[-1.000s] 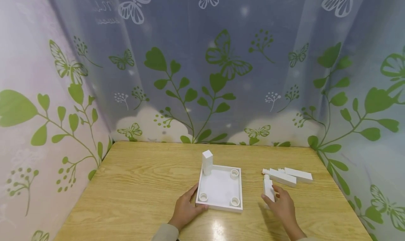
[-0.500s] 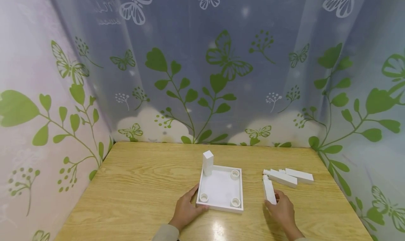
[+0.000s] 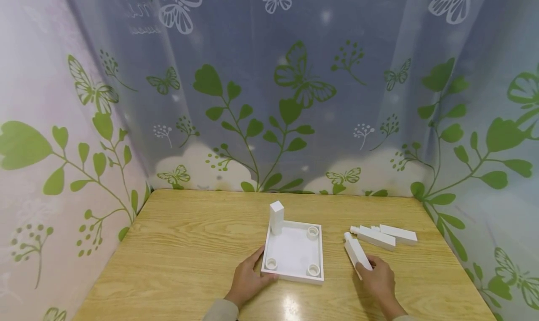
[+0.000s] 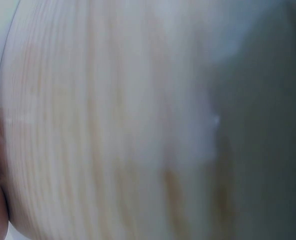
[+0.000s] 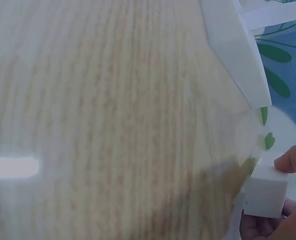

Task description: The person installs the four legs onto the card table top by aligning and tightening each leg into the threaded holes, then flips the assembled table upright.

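In the head view, a square white toy tabletop [image 3: 294,251] lies underside up, with a raised rim and round sockets at three corners. One white table leg [image 3: 276,216] stands upright at its back left corner. My left hand [image 3: 247,280] holds the front left corner, thumb along the front rim, fingers along the left side. To the right, my right hand [image 3: 379,278] grips the near end of another table leg [image 3: 357,252], its narrow threaded end pointing away and slightly left. That leg's square end [image 5: 266,194] faces the right wrist camera. The left wrist view shows mostly blurred wood.
Two more white table legs [image 3: 376,237] [image 3: 398,234] lie side by side behind my right hand on the wooden table [image 3: 189,246]. Curtains [image 3: 236,101] printed with leaves and butterflies enclose the table's back and sides.
My right hand has taken hold of the leg nearer its square end and tilted it, the threaded end swinging left. The left hand and the tabletop have stayed in place.
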The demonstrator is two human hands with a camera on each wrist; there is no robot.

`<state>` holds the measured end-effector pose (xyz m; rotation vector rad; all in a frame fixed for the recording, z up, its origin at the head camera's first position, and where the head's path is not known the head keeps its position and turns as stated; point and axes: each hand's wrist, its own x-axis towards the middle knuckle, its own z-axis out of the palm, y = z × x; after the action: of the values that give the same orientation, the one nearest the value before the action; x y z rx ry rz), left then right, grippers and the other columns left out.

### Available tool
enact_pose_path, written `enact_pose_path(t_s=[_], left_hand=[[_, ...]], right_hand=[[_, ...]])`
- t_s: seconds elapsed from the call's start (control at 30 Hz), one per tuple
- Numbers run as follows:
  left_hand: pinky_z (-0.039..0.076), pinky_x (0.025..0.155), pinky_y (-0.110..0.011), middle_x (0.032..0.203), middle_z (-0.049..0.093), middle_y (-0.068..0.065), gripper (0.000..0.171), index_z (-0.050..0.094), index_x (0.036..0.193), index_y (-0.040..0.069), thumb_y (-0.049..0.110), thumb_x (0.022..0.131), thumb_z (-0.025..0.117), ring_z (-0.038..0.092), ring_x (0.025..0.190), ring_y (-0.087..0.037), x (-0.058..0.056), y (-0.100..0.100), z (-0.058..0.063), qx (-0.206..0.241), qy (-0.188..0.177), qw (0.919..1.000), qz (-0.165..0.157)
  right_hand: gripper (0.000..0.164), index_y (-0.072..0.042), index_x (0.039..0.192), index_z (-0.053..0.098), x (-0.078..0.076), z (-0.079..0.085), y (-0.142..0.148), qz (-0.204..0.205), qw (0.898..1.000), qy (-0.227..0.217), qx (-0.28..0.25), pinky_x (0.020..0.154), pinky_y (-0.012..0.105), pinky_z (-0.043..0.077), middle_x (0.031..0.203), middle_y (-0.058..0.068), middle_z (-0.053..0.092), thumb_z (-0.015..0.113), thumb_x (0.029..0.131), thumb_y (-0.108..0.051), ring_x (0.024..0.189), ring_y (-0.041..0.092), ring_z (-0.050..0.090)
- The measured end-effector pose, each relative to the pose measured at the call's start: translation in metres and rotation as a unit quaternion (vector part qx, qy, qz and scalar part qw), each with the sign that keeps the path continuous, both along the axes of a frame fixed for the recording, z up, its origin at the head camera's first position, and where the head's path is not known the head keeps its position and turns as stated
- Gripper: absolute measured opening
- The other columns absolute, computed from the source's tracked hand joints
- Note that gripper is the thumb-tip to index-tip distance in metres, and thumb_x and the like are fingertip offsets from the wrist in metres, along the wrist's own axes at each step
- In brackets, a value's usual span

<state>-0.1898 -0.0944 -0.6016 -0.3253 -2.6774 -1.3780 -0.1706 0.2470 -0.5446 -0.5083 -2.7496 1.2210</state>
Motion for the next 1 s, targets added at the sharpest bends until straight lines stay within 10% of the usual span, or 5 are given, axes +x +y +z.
enact_pose_path(t_s=[0.63,0.83,1.0], left_hand=[[0.045,0.102,-0.048,0.134,0.057,-0.016,0.089,0.051,0.139,0.01,0.046,0.065,0.085,0.053,0.123,-0.035,0.001,0.001,-0.001,0.005,-0.011,0.9999,0.008],[0.045,0.102,-0.049,0.134,0.056,-0.017,0.089,0.051,0.139,0.009,0.047,0.065,0.084,0.053,0.123,-0.036,0.002,0.002,0.001,0.006,-0.011,0.9999,0.007],[0.045,0.102,-0.05,0.134,0.056,-0.018,0.091,0.05,0.139,0.008,0.049,0.065,0.084,0.053,0.123,-0.037,0.001,0.001,0.001,0.006,-0.013,0.9999,0.007]], right_hand=[[0.047,0.005,0.126,0.058,-0.023,0.028,-0.02,0.058,0.994,0.039,-0.079,0.069,0.023,0.048,0.126,0.029,0.057,0.067,0.09,-0.024,0.102,0.03,0.057],[0.047,0.003,0.127,0.058,-0.031,0.038,-0.024,0.075,0.992,0.033,-0.097,0.053,0.023,0.041,0.088,0.015,0.061,0.068,0.09,-0.024,0.067,0.015,0.048],[0.049,0.001,0.129,0.057,-0.039,0.04,-0.026,0.09,0.989,0.016,-0.113,0.048,0.025,0.034,0.059,-0.002,0.038,0.069,0.089,-0.026,0.053,0.01,0.033]])
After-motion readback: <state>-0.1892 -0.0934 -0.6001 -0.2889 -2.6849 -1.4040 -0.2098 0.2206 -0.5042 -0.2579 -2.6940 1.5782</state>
